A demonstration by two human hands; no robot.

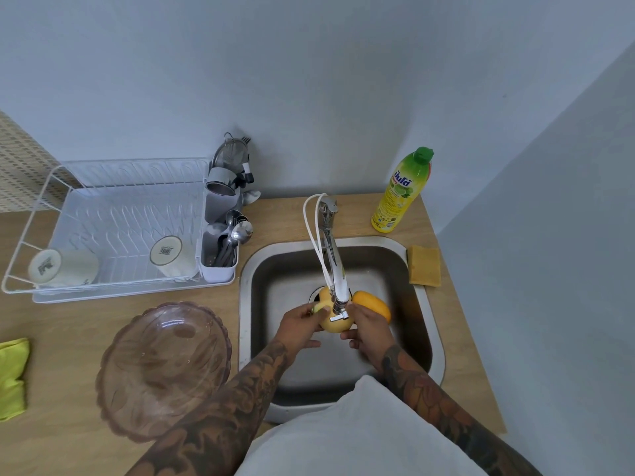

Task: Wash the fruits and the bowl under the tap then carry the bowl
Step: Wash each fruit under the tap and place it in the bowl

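A: From the left, what's on the table?

B: A clear pinkish scalloped glass bowl [164, 371] sits on the wooden table [68, 448], just left of the steel sink [417, 324], unwashed as far as I can judge.

A: And the hands?

B: Over the sink, under the chrome tap [335, 269]. The left hand [298, 329] has its grip curled round a pale yellow round fruit [335, 326], with a green fruit [320, 308] at its fingertips. The right hand [371, 333] grips an orange-yellow fruit [372, 304].

A: So which step?

B: Rinsing fruit. I can't tell if water runs. Next, likely, the fruit goes aside and the bowl comes under the tap.
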